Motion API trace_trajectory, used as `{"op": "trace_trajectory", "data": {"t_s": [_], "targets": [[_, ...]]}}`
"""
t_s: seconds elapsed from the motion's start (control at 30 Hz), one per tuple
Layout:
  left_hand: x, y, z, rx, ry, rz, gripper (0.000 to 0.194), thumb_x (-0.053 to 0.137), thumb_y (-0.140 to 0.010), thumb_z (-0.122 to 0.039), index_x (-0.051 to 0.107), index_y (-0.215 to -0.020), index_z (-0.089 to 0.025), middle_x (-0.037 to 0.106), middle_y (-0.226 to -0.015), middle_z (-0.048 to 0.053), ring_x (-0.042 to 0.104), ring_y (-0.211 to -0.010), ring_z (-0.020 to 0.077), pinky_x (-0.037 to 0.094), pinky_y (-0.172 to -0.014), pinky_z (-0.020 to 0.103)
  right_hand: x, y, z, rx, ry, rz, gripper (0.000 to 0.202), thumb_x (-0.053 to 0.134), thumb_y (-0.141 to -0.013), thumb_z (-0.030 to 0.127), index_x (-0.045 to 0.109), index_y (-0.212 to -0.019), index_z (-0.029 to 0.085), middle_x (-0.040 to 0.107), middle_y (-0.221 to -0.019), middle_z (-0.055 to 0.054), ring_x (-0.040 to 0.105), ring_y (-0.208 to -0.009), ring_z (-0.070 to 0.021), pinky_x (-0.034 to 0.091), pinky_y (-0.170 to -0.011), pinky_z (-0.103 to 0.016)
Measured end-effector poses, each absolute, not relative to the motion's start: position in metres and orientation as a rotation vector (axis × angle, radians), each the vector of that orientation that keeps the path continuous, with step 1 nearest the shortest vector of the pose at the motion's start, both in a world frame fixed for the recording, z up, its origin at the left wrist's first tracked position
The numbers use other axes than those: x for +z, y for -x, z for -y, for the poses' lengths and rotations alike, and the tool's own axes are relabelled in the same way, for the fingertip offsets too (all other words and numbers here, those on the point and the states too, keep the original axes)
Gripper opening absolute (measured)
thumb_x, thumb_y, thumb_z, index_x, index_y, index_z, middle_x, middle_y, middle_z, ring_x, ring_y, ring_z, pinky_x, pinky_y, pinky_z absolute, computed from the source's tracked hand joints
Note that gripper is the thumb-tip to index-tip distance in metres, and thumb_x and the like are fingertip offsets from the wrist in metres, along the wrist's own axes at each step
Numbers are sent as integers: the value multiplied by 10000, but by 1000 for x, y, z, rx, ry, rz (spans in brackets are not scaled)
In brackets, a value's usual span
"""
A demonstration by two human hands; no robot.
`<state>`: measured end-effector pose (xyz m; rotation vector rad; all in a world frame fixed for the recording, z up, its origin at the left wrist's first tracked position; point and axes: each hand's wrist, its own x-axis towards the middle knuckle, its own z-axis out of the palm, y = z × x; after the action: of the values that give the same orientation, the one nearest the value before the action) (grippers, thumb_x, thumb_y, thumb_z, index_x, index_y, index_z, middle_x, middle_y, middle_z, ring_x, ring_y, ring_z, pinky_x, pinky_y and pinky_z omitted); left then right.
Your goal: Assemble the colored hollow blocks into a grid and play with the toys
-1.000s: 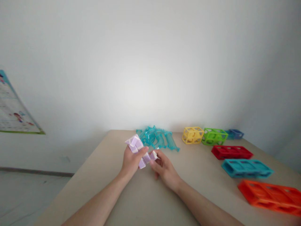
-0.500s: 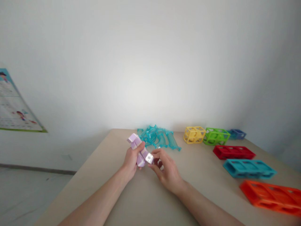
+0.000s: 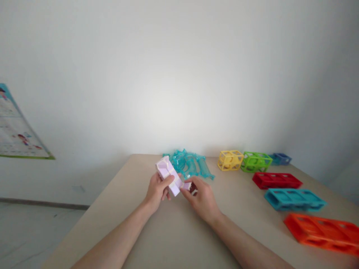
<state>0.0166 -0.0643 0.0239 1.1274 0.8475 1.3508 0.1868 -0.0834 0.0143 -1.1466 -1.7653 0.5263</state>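
My left hand is closed around a lilac and white block, which looks like several joined pieces. The thumb lies across its upper face, and the block tilts down to the right. Between the thumb and fingertips of my right hand is a small lilac piece, close by the block's lower right side. Whether it is joined to the block I cannot tell. A dark bit shows under the curled right fingers, too small to name.
Behind my hands lies a heap of clear teal plastic pieces. Open-sided frames stand rightward: yellow, green, blue, red, teal and orange. A wall borders the table's back.
The lilac block has been turned in my left hand, so a broad flat face now shows instead of a shiny square end. My right fingers now pinch the small lilac piece.
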Motion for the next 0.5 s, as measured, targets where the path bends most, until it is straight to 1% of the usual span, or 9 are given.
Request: {"op": "trace_trajectory", "data": {"t_s": [0.07, 0.13, 0.17, 0.2, 0.3, 0.4, 0.5], "targets": [[25, -15, 65, 1233, -1055, -722, 464, 734, -688, -452, 617, -986, -115, 710, -794, 56, 409, -306, 30, 379, -281, 188, 11, -188, 83, 743, 1105, 1716, 192, 660, -803, 337, 633, -903, 175, 584, -678, -2, 557, -592, -140, 453, -546, -252], [27, -16, 66, 1175, -997, -677, 506, 733, -674, -501, 623, -996, -125, 695, -783, 46, 517, -383, 76, 375, -273, 177, 7, -187, 83, 982, 1039, 1646, 237, 663, -798, 370, 630, -921, 170, 571, -653, 11, 534, -538, -127, 454, -501, -244], [27, -17, 66, 1180, -987, -686, 500, 734, -670, -517, 622, -970, -133, 681, -750, 32, 535, -399, 88, 371, -268, 173, 6, -186, 83, 1064, 1016, 1608, 259, 667, -792, 382, 627, -927, 164, 565, -642, 15, 523, -517, -122, 456, -486, -245], [27, -18, 66, 1199, -989, -707, 484, 734, -671, -526, 620, -933, -136, 666, -710, 19, 524, -386, 86, 366, -262, 171, 4, -185, 83, 1108, 1003, 1578, 278, 675, -785, 389, 625, -931, 158, 565, -638, 16, 519, -509, -121, 458, -480, -246], [24, -23, 66, 1278, -1017, -785, 446, 713, -697, -540, 615, -838, -128, 621, -598, 0, 437, -317, 60, 357, -258, 176, 4, -181, 83, 1046, 1021, 1571, 294, 712, -757, 383, 635, -916, 149, 576, -641, 13, 529, -531, -121, 449, -497, -238], [19, -25, 64, 1342, -1016, -836, 450, 692, -712, -559, 613, -775, -121, 570, -511, -13, 408, -301, 60, 357, -265, 182, 8, -179, 84, 906, 1074, 1630, 277, 732, -745, 366, 655, -900, 150, 578, -624, 19, 520, -533, -111, 417, -514, -228], [17, -26, 63, 1377, -1001, -854, 448, 690, -712, -560, 610, -757, -121, 548, -483, -22, 393, -290, 60, 340, -257, 183, 12, -178, 85, 842, 1106, 1652, 273, 728, -751, 370, 667, -903, 152, 570, -579, 29, 499, -507, -106, 389, -509, -228]]}}
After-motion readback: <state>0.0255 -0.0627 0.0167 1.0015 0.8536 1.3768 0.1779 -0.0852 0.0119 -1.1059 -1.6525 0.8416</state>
